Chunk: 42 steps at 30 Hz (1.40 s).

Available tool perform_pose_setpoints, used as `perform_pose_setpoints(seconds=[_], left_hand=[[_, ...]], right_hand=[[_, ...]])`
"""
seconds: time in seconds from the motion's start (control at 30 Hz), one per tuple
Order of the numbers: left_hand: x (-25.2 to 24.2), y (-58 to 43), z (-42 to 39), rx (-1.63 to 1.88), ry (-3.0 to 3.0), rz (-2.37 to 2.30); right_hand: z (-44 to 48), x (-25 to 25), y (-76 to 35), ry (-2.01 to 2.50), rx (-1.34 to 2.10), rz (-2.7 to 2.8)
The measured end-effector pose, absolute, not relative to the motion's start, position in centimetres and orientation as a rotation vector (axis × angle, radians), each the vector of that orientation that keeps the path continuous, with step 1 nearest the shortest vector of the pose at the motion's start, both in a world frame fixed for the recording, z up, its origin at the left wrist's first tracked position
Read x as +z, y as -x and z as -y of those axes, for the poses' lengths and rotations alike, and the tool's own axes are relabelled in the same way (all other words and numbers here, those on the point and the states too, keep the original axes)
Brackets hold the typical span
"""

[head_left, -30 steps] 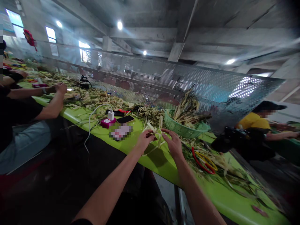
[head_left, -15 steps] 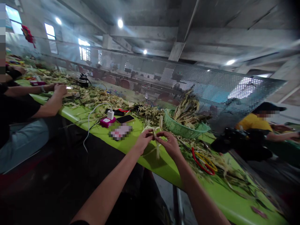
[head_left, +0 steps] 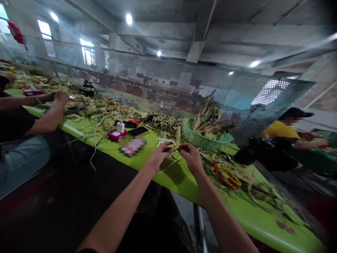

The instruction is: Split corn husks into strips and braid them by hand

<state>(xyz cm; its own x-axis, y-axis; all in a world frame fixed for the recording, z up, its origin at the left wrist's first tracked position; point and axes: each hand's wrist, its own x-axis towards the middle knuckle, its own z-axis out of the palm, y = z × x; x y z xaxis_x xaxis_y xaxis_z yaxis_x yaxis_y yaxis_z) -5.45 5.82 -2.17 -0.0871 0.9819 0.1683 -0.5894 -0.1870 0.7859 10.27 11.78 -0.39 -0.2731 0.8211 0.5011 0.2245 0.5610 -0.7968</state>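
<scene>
Over the green tabletop, my left hand pinches pale strips of what looks like dried corn husk. A little apart to its right, my right hand has its thumb and fingertips closed together on the same pale husk. One strip slants down to the left below the hands, and another piece stands up behind them. The exact grip of the fingertips is too small to make out. Beyond my right hand sits a green plastic basket heaped with dry husks.
Left of my hands lie a blurred-out item, a phone and a pink power block with a white charger. Red and yellow loops lie right. Co-workers sit left and right; mesh stands behind.
My hands have moved slightly apart. The husk strip that hung straight down between them now slants to the lower left. The whole view has shifted a little.
</scene>
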Motion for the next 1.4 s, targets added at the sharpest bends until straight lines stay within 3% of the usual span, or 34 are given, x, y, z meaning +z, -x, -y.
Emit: perform_pose_setpoints(seconds=[0.37,0.77,1.1,1.4], left_hand=[[-2.1,5.7,-5.5,1.559,-0.717,-0.709],[-2.4,5.3,-6.2,1.646,-0.848,-0.762],[-2.5,5.4,-6.1,1.527,-1.000,-0.970],[-2.9,5.3,-6.1,1.617,-1.104,-1.050]], right_hand=[[-10.4,0.4,-9.8,0.734,0.404,1.938],[-10.9,0.2,-10.1,0.800,0.667,1.812],[-11.7,-0.6,-10.3,0.792,0.504,1.959],[-11.6,-0.5,-10.0,0.792,0.662,1.932]])
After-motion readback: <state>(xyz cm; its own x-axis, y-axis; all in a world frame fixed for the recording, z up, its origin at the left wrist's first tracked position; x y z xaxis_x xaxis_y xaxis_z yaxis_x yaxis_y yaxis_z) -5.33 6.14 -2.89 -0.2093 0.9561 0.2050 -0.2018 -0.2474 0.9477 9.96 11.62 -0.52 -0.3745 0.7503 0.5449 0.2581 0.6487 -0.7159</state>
